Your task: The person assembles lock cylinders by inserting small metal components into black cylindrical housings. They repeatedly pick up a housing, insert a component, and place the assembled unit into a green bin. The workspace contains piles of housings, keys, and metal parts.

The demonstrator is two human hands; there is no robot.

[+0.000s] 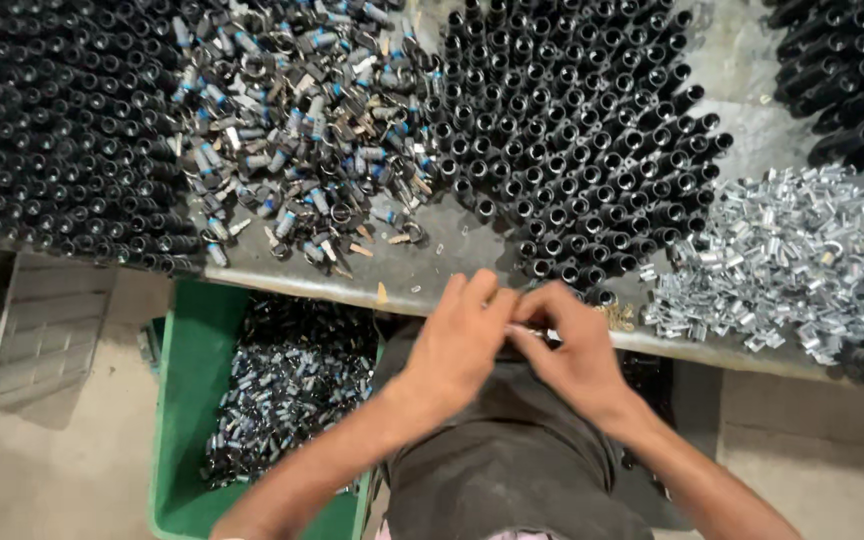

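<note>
Small silvery part mostly hidden between left hand and right hand; kind unclear, grip blurred. Green crate cut by bottom edge, partly behind left forearm. Black tubes cut by right edge. Both elbows out of frame.

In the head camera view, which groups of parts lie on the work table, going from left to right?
Stacked black tubes → mixed pile of small grey and blue fittings → upright black tubes → heap of shiny silver metal clips.
</note>
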